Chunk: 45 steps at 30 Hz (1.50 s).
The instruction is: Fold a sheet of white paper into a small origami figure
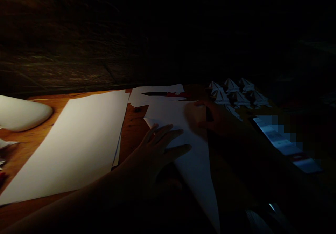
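Observation:
A folded sheet of white paper (194, 160) lies in front of me, its lower end narrowing to a long point. My left hand (160, 146) rests on its left side, open, with the fingers spread over the surface. At the sheet's upper right edge is my right hand (214, 117), deep in shadow. Its index finger and thumb reach onto the paper with a gap between them; the other fingers are lost in the dark.
A large stack of white sheets (78, 139) lies to the left on the wooden table (132, 122). Smaller papers (138, 99) at the back carry a knife (162, 94) with a red handle. Several folded paper pieces (237, 97), a phone-like lit object (286, 144) and a white rounded object (23, 113) surround these.

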Available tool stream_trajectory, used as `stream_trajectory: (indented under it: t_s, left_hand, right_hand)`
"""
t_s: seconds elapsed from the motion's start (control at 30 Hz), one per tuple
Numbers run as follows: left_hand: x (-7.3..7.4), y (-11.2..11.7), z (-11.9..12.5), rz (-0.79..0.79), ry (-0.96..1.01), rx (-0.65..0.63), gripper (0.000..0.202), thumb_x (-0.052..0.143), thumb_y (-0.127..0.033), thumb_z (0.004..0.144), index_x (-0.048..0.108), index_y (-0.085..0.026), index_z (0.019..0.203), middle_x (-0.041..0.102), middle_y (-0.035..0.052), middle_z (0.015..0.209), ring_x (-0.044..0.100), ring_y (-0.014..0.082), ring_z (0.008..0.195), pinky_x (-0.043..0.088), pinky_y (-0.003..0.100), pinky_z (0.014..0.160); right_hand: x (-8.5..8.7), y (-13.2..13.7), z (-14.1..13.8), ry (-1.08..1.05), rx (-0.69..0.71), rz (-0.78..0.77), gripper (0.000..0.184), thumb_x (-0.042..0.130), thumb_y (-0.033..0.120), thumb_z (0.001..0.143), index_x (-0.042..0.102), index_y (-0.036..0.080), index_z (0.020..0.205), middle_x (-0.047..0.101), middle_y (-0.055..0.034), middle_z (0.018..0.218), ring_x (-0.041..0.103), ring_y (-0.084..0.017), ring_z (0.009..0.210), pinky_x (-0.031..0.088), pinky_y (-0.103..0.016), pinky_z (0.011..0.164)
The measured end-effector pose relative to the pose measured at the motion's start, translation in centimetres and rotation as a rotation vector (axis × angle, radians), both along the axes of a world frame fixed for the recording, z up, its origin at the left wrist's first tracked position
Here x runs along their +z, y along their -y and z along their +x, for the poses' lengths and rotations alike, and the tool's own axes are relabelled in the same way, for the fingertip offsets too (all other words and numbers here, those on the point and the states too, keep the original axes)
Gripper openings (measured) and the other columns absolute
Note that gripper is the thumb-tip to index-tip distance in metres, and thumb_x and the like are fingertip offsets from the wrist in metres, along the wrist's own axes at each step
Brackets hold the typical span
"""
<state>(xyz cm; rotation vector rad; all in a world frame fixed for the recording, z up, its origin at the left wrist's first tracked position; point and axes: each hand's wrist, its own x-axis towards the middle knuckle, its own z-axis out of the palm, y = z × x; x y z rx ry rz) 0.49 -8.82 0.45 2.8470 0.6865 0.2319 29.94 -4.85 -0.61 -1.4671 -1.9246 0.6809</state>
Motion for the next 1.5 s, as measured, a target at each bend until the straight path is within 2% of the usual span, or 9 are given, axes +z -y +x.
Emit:
stream_trajectory:
  t_s: [0.6,0.77,0.9,1.0,1.07,1.13,1.23,1.37,1.5]
  left_hand:
    - [0.1,-0.3,-0.1,-0.016,-0.003,-0.036,0.080,0.058,-0.071,0.089,0.035,-0.038,0.158,0.025,0.0112,0.167,0.025,0.0464,0.150,0.019,0.074,0.118]
    - [-0.1,-0.7,-0.3,-0.035,0.055,0.000,0.081,0.056,-0.072,0.089,0.035,-0.035,0.159,0.027,0.0109,0.167,0.026,0.0445,0.150,0.025,0.068,0.119]
    - [-0.4,-1.0,-0.4,-0.040,0.070,-0.012,0.080,0.057,-0.070,0.090,0.036,-0.034,0.158,0.030,0.0113,0.166,0.027,0.0433,0.150,0.026,0.065,0.119]
    - [-0.5,-1.0,-0.3,-0.026,0.066,-0.004,0.081,0.057,-0.070,0.090,0.037,-0.032,0.158,0.029,0.0128,0.166,0.028,0.0438,0.150,0.028,0.065,0.118]
    - [-0.4,-0.9,-0.3,-0.022,0.055,0.006,0.080,0.055,-0.071,0.090,0.037,-0.032,0.158,0.028,0.0132,0.167,0.028,0.0438,0.150,0.028,0.065,0.117]
    - [-0.4,-0.8,-0.2,-0.027,0.050,0.010,0.079,0.054,-0.071,0.091,0.037,-0.032,0.158,0.027,0.0128,0.167,0.027,0.0436,0.150,0.028,0.065,0.118]
    - [-0.4,-0.6,-0.2,-0.035,0.064,0.013,0.078,0.055,-0.068,0.092,0.037,-0.032,0.158,0.025,0.0121,0.168,0.026,0.0435,0.151,0.028,0.065,0.118]
    - [-0.4,-0.6,-0.2,-0.040,0.083,0.022,0.078,0.057,-0.069,0.090,0.040,-0.032,0.156,0.028,0.0126,0.167,0.026,0.0440,0.151,0.027,0.066,0.118]
    - [-0.1,-1.0,-0.3,-0.043,0.214,0.059,0.068,0.063,-0.061,0.091,0.047,-0.033,0.150,0.039,0.0119,0.160,0.036,0.0408,0.146,0.033,0.063,0.116]
  right_hand:
    - [0.3,0.0,0.3,0.019,0.034,-0.013,0.063,0.071,0.020,0.078,0.053,0.025,0.139,0.062,-0.0109,0.139,0.063,-0.032,0.122,0.051,-0.049,0.104]
    - [0.6,0.0,0.3,-0.035,0.079,0.028,0.080,0.070,0.015,0.076,0.043,0.028,0.150,0.054,-0.0104,0.149,0.052,-0.033,0.138,0.045,-0.052,0.112]
    - [1.0,0.1,0.1,-0.097,0.054,0.075,0.098,0.074,0.013,0.072,0.031,0.029,0.158,0.039,-0.0103,0.162,0.043,-0.034,0.145,0.042,-0.052,0.116]
    - [0.9,0.0,0.0,-0.275,0.018,0.024,0.107,0.080,0.019,0.069,0.024,0.029,0.161,0.040,-0.0121,0.162,0.048,-0.034,0.142,0.048,-0.051,0.111]
    - [0.9,-0.1,0.0,-0.413,-0.012,-0.101,0.100,0.081,0.026,0.071,0.031,0.028,0.158,0.056,-0.0129,0.150,0.061,-0.034,0.129,0.055,-0.050,0.102]
    - [1.1,0.0,0.0,-0.451,-0.026,-0.243,0.080,0.080,0.033,0.073,0.050,0.025,0.147,0.068,-0.0111,0.135,0.069,-0.032,0.115,0.059,-0.048,0.094]
    - [1.6,0.3,0.1,-0.289,-0.053,-0.360,0.050,0.081,0.038,0.073,0.071,0.022,0.120,0.076,-0.0090,0.118,0.074,-0.030,0.101,0.061,-0.043,0.087]
    - [2.1,0.6,0.0,-0.035,-0.131,-0.331,0.031,0.079,0.036,0.073,0.078,0.019,0.099,0.080,-0.0096,0.103,0.075,-0.029,0.089,0.060,-0.039,0.076]
    - [2.3,0.5,0.0,0.041,-0.189,-0.236,0.024,0.077,0.038,0.072,0.077,0.018,0.084,0.079,-0.0088,0.088,0.073,-0.026,0.075,0.056,-0.034,0.065]
